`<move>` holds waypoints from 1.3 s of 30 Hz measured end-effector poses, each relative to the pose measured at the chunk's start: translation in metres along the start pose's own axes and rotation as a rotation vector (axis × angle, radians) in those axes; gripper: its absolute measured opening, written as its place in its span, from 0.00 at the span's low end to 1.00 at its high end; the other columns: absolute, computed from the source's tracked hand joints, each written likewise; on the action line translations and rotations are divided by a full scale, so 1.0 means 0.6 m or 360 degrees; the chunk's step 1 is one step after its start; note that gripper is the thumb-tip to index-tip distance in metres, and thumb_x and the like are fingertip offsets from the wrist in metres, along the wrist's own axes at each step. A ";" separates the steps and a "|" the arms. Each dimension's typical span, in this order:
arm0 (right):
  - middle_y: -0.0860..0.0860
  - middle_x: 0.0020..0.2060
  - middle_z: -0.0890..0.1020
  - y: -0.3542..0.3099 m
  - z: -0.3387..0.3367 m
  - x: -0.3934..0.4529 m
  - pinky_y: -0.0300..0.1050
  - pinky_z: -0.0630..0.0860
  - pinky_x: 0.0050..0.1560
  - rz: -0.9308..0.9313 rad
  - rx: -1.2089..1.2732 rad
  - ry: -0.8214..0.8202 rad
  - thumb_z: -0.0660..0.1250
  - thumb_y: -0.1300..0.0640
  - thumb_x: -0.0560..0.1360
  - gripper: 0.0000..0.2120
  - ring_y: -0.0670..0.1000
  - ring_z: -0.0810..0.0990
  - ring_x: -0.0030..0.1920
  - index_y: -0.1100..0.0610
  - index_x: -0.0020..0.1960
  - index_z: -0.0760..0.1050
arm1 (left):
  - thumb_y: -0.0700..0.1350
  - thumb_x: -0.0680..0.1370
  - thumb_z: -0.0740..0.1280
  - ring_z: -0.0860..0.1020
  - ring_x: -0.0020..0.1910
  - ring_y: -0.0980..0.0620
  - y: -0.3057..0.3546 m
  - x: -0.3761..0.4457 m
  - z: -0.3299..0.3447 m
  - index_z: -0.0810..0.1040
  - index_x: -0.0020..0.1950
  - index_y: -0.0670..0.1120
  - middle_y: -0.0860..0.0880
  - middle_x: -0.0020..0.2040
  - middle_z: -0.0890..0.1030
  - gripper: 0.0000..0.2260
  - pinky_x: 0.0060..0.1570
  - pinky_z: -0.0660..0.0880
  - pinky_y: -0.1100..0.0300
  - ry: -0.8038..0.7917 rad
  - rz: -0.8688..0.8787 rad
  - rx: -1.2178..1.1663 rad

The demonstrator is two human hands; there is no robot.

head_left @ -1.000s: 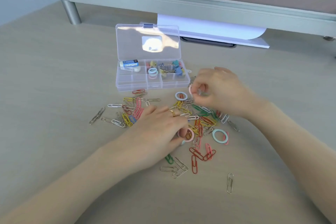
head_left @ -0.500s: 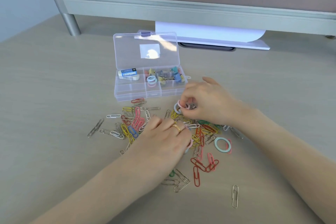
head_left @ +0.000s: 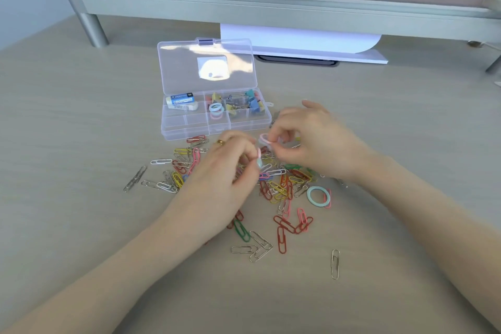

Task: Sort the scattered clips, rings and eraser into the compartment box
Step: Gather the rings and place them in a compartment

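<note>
1. The table [head_left: 81, 122] bears the open box [head_left: 215, 114] at the far middle; the eraser [head_left: 181, 102] lies in its far-left compartment, rings [head_left: 216, 110] mid, binder clips [head_left: 245, 104] right.
2. The left hand [head_left: 225, 182] pinches a ring above the paper clips [head_left: 282, 184].
3. The right hand [head_left: 311, 141] pinches a pink ring [head_left: 264, 139] near the box.

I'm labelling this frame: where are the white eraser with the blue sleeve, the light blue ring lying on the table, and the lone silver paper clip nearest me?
White eraser with blue sleeve [head_left: 181, 102]: head view, sleeve.
Light blue ring on the table [head_left: 310, 196]: head view, left rim.
Lone silver paper clip [head_left: 335, 264]: head view, mid-length.
</note>
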State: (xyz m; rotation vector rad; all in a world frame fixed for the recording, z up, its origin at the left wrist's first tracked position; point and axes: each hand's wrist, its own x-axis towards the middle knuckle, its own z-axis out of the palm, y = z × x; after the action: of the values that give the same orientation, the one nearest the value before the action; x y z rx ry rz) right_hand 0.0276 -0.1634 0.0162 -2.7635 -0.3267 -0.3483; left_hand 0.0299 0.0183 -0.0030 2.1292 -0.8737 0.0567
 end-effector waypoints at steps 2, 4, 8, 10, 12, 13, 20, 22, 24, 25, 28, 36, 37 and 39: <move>0.42 0.31 0.72 0.003 -0.023 -0.031 0.49 0.56 0.69 0.0038 0.0104 -0.0050 0.67 0.50 0.70 0.04 0.42 0.73 0.35 0.49 0.38 0.76 | 0.43 0.75 0.62 0.74 0.37 0.62 0.004 0.000 0.001 0.70 0.40 0.51 0.61 0.52 0.75 0.05 0.40 0.66 0.75 0.0020 -0.0194 -0.0226; 0.42 0.32 0.73 0.003 -0.039 -0.067 0.47 0.54 0.70 0.0068 0.0090 -0.0139 0.65 0.45 0.68 0.07 0.42 0.74 0.37 0.47 0.37 0.75 | 0.43 0.75 0.63 0.76 0.36 0.60 0.008 0.001 0.001 0.75 0.41 0.49 0.63 0.44 0.80 0.04 0.38 0.68 0.75 0.0016 -0.0328 -0.0415; 0.39 0.31 0.72 0.000 -0.050 -0.115 0.40 0.48 0.69 0.0144 -0.0080 -0.0246 0.60 0.43 0.68 0.11 0.40 0.74 0.41 0.47 0.37 0.77 | 0.41 0.74 0.65 0.81 0.43 0.58 0.022 0.001 0.005 0.77 0.39 0.45 0.58 0.43 0.84 0.04 0.46 0.76 0.69 -0.0054 -0.0555 -0.0958; 0.39 0.32 0.73 -0.001 -0.049 -0.122 0.34 0.44 0.65 0.0116 -0.0232 -0.0317 0.61 0.44 0.69 0.11 0.39 0.73 0.38 0.48 0.37 0.78 | 0.39 0.74 0.65 0.82 0.44 0.53 0.030 -0.001 0.008 0.75 0.40 0.44 0.52 0.44 0.84 0.04 0.43 0.78 0.66 -0.0062 -0.0672 -0.1248; 0.40 0.33 0.73 -0.002 -0.042 -0.126 0.35 0.44 0.64 0.0122 -0.0314 -0.0410 0.63 0.46 0.69 0.07 0.35 0.71 0.36 0.47 0.38 0.76 | 0.39 0.74 0.64 0.83 0.44 0.50 0.037 -0.002 0.010 0.72 0.42 0.45 0.48 0.45 0.84 0.03 0.40 0.78 0.66 -0.0036 -0.0750 -0.1444; 0.40 0.33 0.73 -0.002 -0.037 -0.127 0.39 0.45 0.65 0.0129 -0.0331 -0.0413 0.64 0.46 0.68 0.06 0.34 0.70 0.36 0.47 0.38 0.76 | 0.39 0.75 0.64 0.83 0.44 0.50 0.038 -0.002 0.010 0.72 0.43 0.45 0.47 0.45 0.84 0.02 0.40 0.78 0.65 -0.0023 -0.0774 -0.1502; 0.44 0.31 0.70 -0.011 -0.029 -0.116 0.51 0.57 0.68 0.0042 -0.0544 -0.0429 0.65 0.55 0.67 0.04 0.52 0.79 0.42 0.50 0.33 0.72 | 0.39 0.75 0.63 0.82 0.45 0.49 0.035 0.002 0.008 0.74 0.51 0.45 0.45 0.47 0.84 0.06 0.43 0.79 0.63 -0.0015 -0.0871 -0.1633; 0.44 0.30 0.69 -0.012 -0.027 -0.115 0.53 0.61 0.66 -0.0009 -0.0558 -0.0408 0.65 0.55 0.65 0.04 0.53 0.79 0.39 0.50 0.32 0.71 | 0.39 0.75 0.63 0.82 0.46 0.49 0.033 0.002 0.009 0.74 0.53 0.45 0.45 0.47 0.84 0.08 0.43 0.79 0.63 -0.0018 -0.0892 -0.1647; 0.44 0.29 0.69 -0.008 -0.026 -0.113 0.53 0.62 0.66 -0.0022 -0.0548 -0.0395 0.62 0.53 0.64 0.05 0.51 0.78 0.36 0.50 0.30 0.69 | 0.39 0.75 0.63 0.82 0.46 0.49 0.032 0.002 0.009 0.75 0.55 0.45 0.45 0.48 0.84 0.09 0.44 0.79 0.62 -0.0032 -0.0913 -0.1669; 0.44 0.28 0.69 -0.005 -0.025 -0.111 0.51 0.61 0.67 -0.0010 -0.0515 -0.0382 0.61 0.53 0.64 0.05 0.49 0.77 0.35 0.50 0.30 0.68 | 0.39 0.75 0.63 0.82 0.46 0.49 0.033 0.003 0.008 0.75 0.54 0.45 0.45 0.48 0.84 0.09 0.45 0.79 0.62 -0.0043 -0.0920 -0.1675; 0.40 0.28 0.69 -0.003 -0.038 -0.102 0.41 0.63 0.63 0.0100 -0.0238 -0.0288 0.62 0.51 0.66 0.06 0.39 0.71 0.32 0.49 0.32 0.68 | 0.40 0.75 0.63 0.82 0.46 0.49 0.032 0.003 0.007 0.78 0.52 0.44 0.46 0.49 0.84 0.08 0.47 0.79 0.61 -0.0098 -0.0933 -0.1693; 0.45 0.31 0.73 -0.058 -0.053 -0.059 0.32 0.66 0.32 0.0223 0.0675 -0.0069 0.69 0.53 0.69 0.05 0.44 0.70 0.32 0.52 0.36 0.76 | 0.41 0.71 0.63 0.82 0.47 0.52 0.031 0.003 0.003 0.79 0.53 0.42 0.46 0.48 0.84 0.12 0.49 0.78 0.61 -0.0264 -0.0959 -0.2053; 0.43 0.32 0.73 -0.059 -0.047 -0.054 0.31 0.66 0.33 0.0219 0.0694 -0.0086 0.68 0.53 0.69 0.05 0.43 0.71 0.32 0.53 0.36 0.76 | 0.41 0.71 0.63 0.81 0.48 0.51 0.029 0.004 0.001 0.79 0.54 0.42 0.45 0.50 0.84 0.13 0.50 0.78 0.61 -0.0252 -0.0963 -0.2085; 0.43 0.32 0.75 -0.059 -0.042 -0.046 0.31 0.68 0.35 0.0221 0.0738 -0.0102 0.67 0.52 0.70 0.06 0.42 0.71 0.33 0.53 0.37 0.77 | 0.42 0.71 0.63 0.81 0.51 0.50 0.022 0.007 -0.002 0.77 0.57 0.41 0.43 0.53 0.82 0.15 0.50 0.78 0.61 -0.0206 -0.0999 -0.2114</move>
State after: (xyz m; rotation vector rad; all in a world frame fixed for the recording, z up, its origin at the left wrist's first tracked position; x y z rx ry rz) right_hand -0.0127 -0.1446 0.0421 -2.3273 -0.1983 -0.1274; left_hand 0.0256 0.0113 0.0083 1.0276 -0.1129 -0.7718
